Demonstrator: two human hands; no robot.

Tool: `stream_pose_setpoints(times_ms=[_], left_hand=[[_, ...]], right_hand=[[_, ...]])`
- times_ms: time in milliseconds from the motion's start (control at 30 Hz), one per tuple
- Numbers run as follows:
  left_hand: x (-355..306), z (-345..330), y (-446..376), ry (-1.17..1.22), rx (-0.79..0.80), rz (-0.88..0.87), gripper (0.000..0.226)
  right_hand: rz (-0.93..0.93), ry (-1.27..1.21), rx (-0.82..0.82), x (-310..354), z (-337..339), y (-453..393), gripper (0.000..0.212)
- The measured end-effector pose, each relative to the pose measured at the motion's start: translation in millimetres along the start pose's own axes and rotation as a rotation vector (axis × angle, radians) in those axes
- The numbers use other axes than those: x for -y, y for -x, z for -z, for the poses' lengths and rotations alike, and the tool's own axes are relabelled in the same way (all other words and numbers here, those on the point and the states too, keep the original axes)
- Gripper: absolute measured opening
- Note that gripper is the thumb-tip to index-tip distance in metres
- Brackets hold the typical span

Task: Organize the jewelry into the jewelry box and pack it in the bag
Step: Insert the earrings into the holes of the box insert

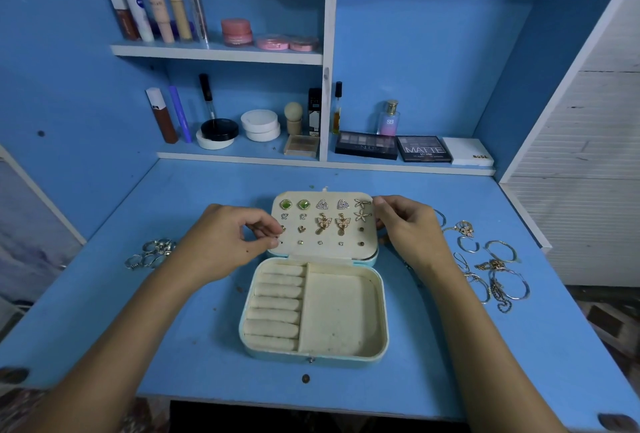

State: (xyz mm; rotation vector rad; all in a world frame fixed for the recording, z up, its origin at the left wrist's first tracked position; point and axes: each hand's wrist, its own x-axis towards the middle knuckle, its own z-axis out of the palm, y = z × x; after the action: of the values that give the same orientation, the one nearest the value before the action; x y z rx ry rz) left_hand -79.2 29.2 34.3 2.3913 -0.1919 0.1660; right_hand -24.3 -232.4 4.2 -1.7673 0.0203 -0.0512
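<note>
In the head view, a pale cream, light-blue-edged jewelry box (pixel 313 315) is laid open on the blue desk (pixel 207 346), its padded lid panel (pixel 323 224) propped up just beyond both hands so that the earring holes face the person. The right hand (pixel 407 228) is curled round the lid's right edge, apparently to steady the panel while it is worked on. The left hand (pixel 225 237) is held at the lid's lower left corner with thumb and forefinger pinched together; something tiny, probably a stud, seems to be gripped there and aimed at an empty hole, though it is too small to be made out. Rows of gold and green earrings (pixel 323 216) are already seated between the two hands. A cluster of silver rings (pixel 152 252) is left outside the left hand, and gold bangles and chains (pixel 491 266) outside the right, presumably within reach for the ring rolls and open tray nearer the person. No bag is seen.
</note>
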Motion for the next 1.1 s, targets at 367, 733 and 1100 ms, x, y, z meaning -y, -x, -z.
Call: stream_pose_setpoints(times_ms=[367,733,1100], left_hand=[[3,5,-5,-0.096,0.044,-0.014,0.021],[5,4,-9,-0.08,0.037,-0.017,0.018],[28,-12,-16,0.11,0.118,0.184,0.038]], right_hand=[[-0.003,-0.001,0.002,-1,0,0,0.023],[0.0,0.002,0.003,-1,0,0,0.022],[0.023,-0.003,-0.002,-1,-1,0,0.02]])
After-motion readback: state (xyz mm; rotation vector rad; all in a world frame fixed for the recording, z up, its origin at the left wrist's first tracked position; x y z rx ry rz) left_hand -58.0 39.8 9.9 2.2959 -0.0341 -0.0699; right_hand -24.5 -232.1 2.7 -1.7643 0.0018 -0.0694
